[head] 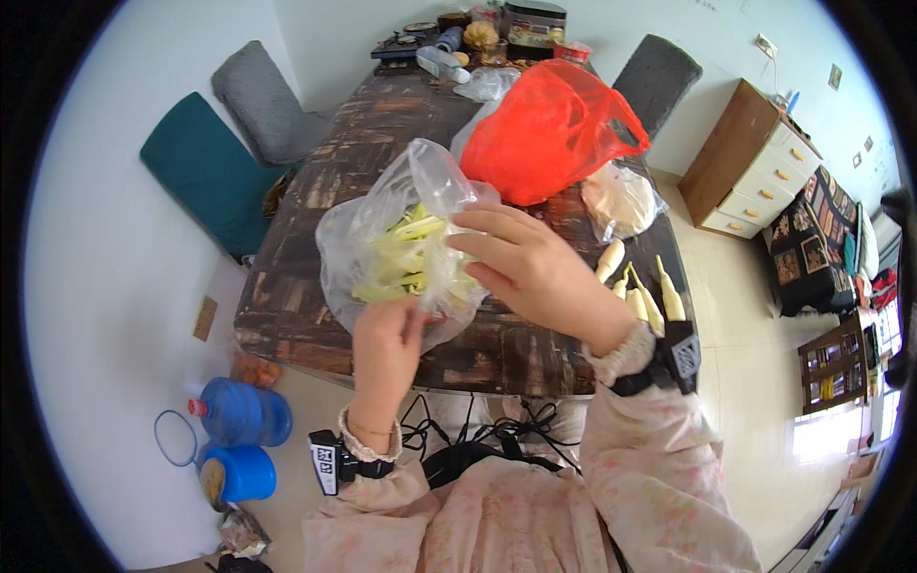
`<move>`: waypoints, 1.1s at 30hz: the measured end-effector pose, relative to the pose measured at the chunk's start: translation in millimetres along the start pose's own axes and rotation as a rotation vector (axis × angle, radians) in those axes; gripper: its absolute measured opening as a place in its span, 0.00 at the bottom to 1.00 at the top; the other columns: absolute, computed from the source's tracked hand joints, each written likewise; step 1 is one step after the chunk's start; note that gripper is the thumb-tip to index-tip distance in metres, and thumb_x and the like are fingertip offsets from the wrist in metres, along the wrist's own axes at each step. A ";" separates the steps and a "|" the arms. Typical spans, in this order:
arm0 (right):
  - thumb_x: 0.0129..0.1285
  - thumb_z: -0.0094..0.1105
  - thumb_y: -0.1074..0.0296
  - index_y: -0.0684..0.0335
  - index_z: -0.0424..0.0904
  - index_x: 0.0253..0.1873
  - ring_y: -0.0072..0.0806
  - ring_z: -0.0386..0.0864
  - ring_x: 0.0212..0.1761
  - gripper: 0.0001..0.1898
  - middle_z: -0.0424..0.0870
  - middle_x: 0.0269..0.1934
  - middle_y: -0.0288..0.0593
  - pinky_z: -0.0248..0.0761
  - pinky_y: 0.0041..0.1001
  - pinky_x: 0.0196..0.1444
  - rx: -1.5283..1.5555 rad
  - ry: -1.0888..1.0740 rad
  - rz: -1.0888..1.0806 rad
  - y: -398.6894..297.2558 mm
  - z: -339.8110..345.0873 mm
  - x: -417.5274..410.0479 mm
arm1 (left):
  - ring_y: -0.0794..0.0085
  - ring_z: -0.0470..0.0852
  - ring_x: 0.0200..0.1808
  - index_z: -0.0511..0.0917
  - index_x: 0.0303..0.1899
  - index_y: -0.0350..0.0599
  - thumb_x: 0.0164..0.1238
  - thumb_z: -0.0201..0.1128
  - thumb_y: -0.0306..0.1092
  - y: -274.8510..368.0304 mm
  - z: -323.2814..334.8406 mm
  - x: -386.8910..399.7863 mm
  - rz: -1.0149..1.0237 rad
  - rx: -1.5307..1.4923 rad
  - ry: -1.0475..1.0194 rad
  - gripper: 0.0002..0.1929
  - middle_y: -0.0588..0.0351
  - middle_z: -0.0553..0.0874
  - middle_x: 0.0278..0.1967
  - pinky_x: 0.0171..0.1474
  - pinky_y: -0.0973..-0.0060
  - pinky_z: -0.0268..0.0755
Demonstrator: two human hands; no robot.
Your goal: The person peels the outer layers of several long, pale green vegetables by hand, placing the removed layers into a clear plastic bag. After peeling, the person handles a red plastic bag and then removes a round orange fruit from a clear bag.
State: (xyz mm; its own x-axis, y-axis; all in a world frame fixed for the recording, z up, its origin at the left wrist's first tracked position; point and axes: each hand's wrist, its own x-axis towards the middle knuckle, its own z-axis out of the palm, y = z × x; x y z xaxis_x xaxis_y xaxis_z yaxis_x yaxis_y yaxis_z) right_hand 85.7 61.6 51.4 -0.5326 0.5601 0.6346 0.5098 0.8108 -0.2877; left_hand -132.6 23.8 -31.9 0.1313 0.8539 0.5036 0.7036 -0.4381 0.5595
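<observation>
In front of me on the table lies a clear plastic bag [344,247] with pale green leafy husks [408,247] inside. My left hand [387,340] is at the near edge of the bag, its fingers pinched together on the plastic. My right hand [534,268] is over the bag's right side, fingers spread and fingertips against the plastic. What lies under its palm is hidden. Several peeled pale shoots [670,290], which look like water bamboo, lie right of my right wrist, partly covered by it.
Beyond the clear bag stands a red plastic bag [544,136]. A bagged pale round item [622,200] sits near the right edge of the wooden table [308,286]. Bottles, a pumpkin [481,34] and containers crowd the far end. Blue water jugs [243,412] are on the floor at left.
</observation>
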 end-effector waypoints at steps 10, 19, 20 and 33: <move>0.65 0.60 0.73 0.68 0.80 0.52 0.46 0.80 0.51 0.12 0.82 0.49 0.51 0.75 0.36 0.54 -0.019 -0.145 0.639 -16.1 -44.8 -158.9 | 0.81 0.78 0.44 0.73 0.50 0.36 0.75 0.60 0.30 -16.8 4.0 -0.4 -0.168 -0.567 0.551 0.10 0.56 0.81 0.46 0.49 0.81 0.71; 0.56 0.57 0.80 0.68 0.77 0.43 0.46 0.75 0.46 0.08 0.76 0.43 0.48 0.73 0.36 0.50 -0.183 -0.184 0.524 -9.3 -2.7 -157.0 | 0.73 0.78 0.52 0.69 0.56 0.35 0.75 0.59 0.29 1.9 5.7 -9.3 -0.200 -0.480 0.477 0.14 0.51 0.79 0.53 0.56 0.76 0.71; 0.56 0.57 0.80 0.68 0.76 0.42 0.46 0.75 0.46 0.08 0.76 0.43 0.49 0.72 0.36 0.50 -0.159 -0.234 0.531 -7.2 -1.0 -145.3 | 0.73 0.78 0.52 0.69 0.56 0.35 0.75 0.59 0.29 2.9 5.4 -11.3 -0.206 -0.501 0.474 0.15 0.51 0.79 0.53 0.57 0.75 0.71; 0.52 0.60 0.80 0.65 0.78 0.49 0.49 0.77 0.54 0.17 0.80 0.50 0.52 0.72 0.41 0.57 0.029 0.215 -0.002 33.7 35.3 13.4 | 0.61 0.70 0.63 0.64 0.65 0.37 0.61 0.71 0.32 -1.9 -0.9 -15.2 -0.216 -0.404 0.328 0.33 0.47 0.70 0.62 0.65 0.66 0.65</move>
State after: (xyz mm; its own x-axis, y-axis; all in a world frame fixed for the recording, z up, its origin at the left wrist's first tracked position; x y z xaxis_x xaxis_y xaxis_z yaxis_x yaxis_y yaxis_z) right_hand 71.9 102.4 24.9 -0.3757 0.5121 0.7724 0.4879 0.8179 -0.3050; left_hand -136.6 11.4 -40.1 -0.2555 0.8326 0.4914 0.3581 -0.3906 0.8480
